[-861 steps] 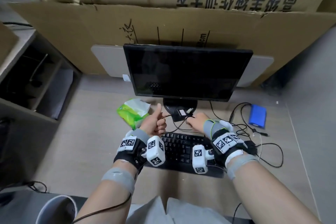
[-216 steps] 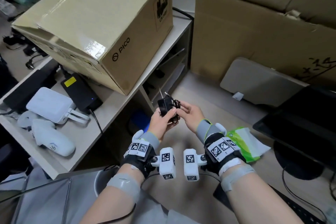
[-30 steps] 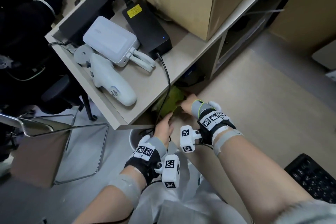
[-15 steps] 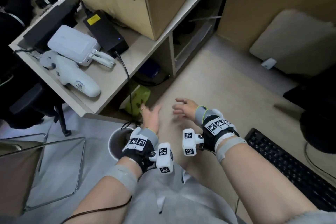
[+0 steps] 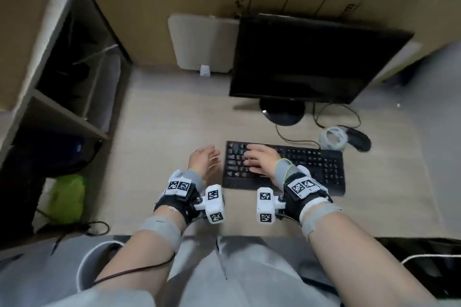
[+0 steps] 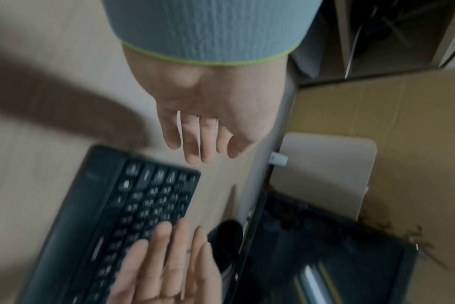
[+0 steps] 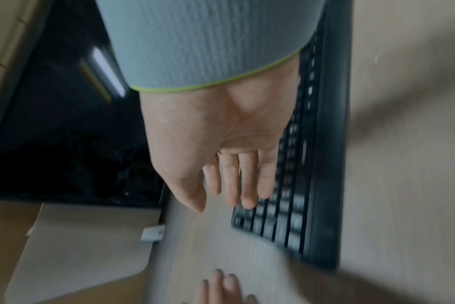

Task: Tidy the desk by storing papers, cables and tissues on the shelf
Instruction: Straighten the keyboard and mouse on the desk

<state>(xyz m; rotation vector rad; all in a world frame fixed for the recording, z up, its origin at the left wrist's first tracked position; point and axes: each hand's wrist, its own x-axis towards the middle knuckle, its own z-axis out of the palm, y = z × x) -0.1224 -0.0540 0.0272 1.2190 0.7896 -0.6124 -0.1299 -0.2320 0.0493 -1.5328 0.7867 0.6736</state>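
The green tissue pack (image 5: pixel 66 197) already sits low in the shelf (image 5: pixel 64 117) off the desk's (image 5: pixel 174 117) left edge, so both empty, slack hands, left hand (image 5: pixel 203 161) and right hand (image 5: pixel 262 159) over the keyboard (image 5: pixel 311 164), should probably reach next for the coiled white cable (image 5: pixel 333 138) toward the desk's right edge, gathering it whole.

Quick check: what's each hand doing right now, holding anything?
Left hand: open, empty, above the beige desk.
Right hand: open, empty, fingers spread over the black keyboard.
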